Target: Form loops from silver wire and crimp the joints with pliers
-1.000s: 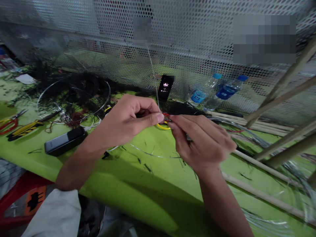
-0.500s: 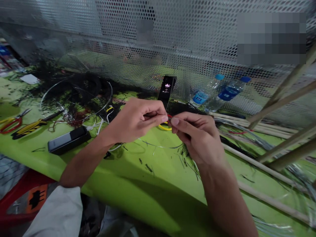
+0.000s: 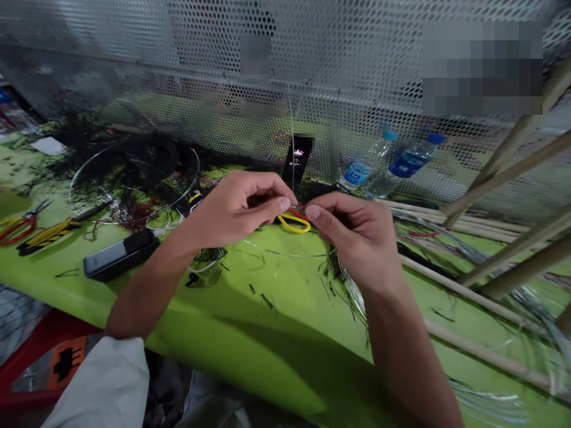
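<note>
Both hands meet above the green table, fingertips almost touching. My left hand point(image 3: 243, 208) is closed in a pinch on a thin wire point(image 3: 292, 137), which sticks up from the fingertips in front of the perforated panel. My right hand point(image 3: 357, 229) pinches a short grey length between the fingertips; it looks like the same wire, though the join is too small to make out. Beyond and below the fingers lies a tool with yellow and red loop handles point(image 3: 295, 226), partly hidden by the hands. A dark phone point(image 3: 298, 159) with a lit screen leans behind them.
Left on the table point(image 3: 285, 297) lie red-and-yellow pliers point(image 3: 24, 226), a yellow-black screwdriver point(image 3: 49, 235), a power bank point(image 3: 119, 254) and a tangle of black strands point(image 3: 129, 172). Bottles point(image 3: 408, 163), wooden sticks point(image 3: 473, 297) and wire bundles point(image 3: 486, 401) are at right. A perforated metal panel point(image 3: 200, 107) stands behind.
The thin wire now shows standing upright above my left fingertips. A small gap with grey wire has opened between the hands, and more of the yellow handle is visible. The view shifted slightly.
</note>
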Motion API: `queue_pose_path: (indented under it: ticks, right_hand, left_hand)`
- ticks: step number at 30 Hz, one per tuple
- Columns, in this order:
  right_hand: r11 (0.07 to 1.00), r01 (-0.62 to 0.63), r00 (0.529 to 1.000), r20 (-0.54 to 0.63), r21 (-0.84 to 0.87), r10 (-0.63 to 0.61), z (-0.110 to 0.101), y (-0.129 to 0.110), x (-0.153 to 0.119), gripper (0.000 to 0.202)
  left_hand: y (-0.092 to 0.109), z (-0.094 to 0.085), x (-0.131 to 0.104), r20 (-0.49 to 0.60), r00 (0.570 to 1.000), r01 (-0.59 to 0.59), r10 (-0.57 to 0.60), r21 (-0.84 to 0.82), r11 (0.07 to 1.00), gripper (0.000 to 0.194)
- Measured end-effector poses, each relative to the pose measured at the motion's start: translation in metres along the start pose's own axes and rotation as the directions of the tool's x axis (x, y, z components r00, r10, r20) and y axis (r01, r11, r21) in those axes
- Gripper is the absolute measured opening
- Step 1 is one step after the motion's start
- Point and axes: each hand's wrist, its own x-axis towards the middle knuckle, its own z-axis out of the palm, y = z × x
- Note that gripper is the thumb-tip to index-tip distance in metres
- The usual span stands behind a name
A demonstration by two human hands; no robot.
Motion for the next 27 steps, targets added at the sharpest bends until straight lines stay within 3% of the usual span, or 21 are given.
queue_pose_path:
  ticks: [8, 17, 22, 25, 27]
  right_hand:
    - [0.988, 0.084, 0.996, 0.047, -0.126, -0.079, -0.005, -0.009, -0.005, 0.019]
    - [0.969, 0.078, 0.994, 0.097, -0.235, -0.056, -0.005, -0.010, -0.004, 0.020]
    - [0.981, 0.021, 0.994, 0.106, -0.192, -0.001, -0.005, -0.009, 0.000, 0.027]
    - [0.990, 0.023, 0.995, 0.096, -0.138, -0.010, -0.008, -0.006, 0.001, 0.023]
    - [0.982, 0.063, 0.995, 0.090, -0.177, -0.048, -0.009, -0.004, 0.001, 0.019]
  left_hand:
    - [0.005, 0.004, -0.005, -0.061, 0.998, -0.024, 0.023, -0.013, 1.000, 0.015]
    - [-0.003, 0.019, -0.002, -0.069, 0.998, 0.006, -0.011, -0.070, 0.998, 0.013]
    - [-0.005, 0.025, -0.001, -0.082, 0.997, 0.000, -0.013, -0.155, 0.988, 0.010]
    - [-0.006, 0.021, 0.002, -0.038, 0.999, 0.003, -0.012, -0.227, 0.974, 0.007]
    - [-0.008, 0.018, 0.005, 0.043, 0.996, 0.083, -0.073, -0.325, 0.942, 0.013]
